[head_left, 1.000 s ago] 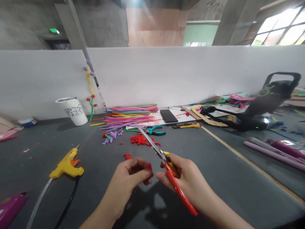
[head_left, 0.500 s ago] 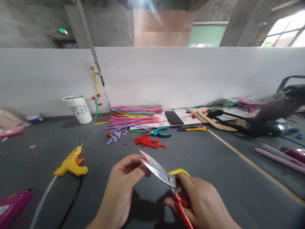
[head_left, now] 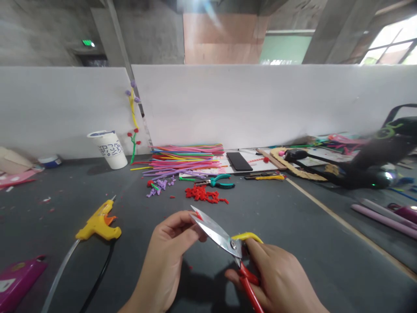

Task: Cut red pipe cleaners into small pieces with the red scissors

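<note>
My right hand (head_left: 276, 269) is closed around the red and yellow handles of a pair of scissors (head_left: 218, 234), whose blades point up and to the left, slightly apart. Between the blade tips shows a small red fuzzy piece of pipe cleaner (head_left: 198, 214). My left hand (head_left: 172, 252) pinches that piece at the tips; its other end is hidden by the fingers and the lower blade. Beyond the hands lies a heap of short red pipe cleaner pieces (head_left: 203, 194), with cut purple pieces (head_left: 161, 186) to its left.
A yellow glue gun (head_left: 99, 221) with its cable lies at left. Behind are a bundle of pipe cleaners (head_left: 185, 158), teal pliers (head_left: 216, 181), a black phone (head_left: 239, 161), a yellow cutter (head_left: 267, 177) and a white cup (head_left: 109, 150). A dark lamp-like device (head_left: 368, 165) stands at right.
The whole view has shifted slightly, with the table things appearing a little further right. Both hands and the scissors keep nearly the same pose, the blades still around the red piece.
</note>
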Motion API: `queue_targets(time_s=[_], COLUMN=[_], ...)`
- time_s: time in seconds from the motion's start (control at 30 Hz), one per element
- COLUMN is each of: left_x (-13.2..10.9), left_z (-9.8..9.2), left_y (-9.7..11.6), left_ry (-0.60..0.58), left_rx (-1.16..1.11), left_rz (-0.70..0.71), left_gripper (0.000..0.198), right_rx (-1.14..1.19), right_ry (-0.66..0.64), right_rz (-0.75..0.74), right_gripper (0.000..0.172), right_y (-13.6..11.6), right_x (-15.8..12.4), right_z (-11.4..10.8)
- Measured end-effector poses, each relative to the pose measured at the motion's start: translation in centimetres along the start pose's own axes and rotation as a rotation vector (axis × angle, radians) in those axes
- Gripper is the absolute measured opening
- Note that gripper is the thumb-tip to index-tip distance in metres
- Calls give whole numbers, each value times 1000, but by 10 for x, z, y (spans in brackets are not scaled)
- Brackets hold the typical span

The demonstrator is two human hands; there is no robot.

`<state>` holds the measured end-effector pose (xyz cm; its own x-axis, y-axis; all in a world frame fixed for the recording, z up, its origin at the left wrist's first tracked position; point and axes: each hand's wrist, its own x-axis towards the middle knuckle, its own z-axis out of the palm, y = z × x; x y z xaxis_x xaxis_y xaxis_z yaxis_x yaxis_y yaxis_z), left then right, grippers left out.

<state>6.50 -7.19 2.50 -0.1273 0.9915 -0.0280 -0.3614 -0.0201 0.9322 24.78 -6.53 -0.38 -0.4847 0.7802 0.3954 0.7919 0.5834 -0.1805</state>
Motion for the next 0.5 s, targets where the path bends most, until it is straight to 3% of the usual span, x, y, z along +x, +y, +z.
queue_targets(time_s=[0.5], left_x=[-1], left_z=[0], left_y=[2], left_ry=[-9], left_rx=[-8], left_rz=[2], left_gripper=[11], right_rx=[-21], right_ry=[38], right_rz=[-24], right_gripper=[41], right_y=[1], right_x=[1], right_z=[2])
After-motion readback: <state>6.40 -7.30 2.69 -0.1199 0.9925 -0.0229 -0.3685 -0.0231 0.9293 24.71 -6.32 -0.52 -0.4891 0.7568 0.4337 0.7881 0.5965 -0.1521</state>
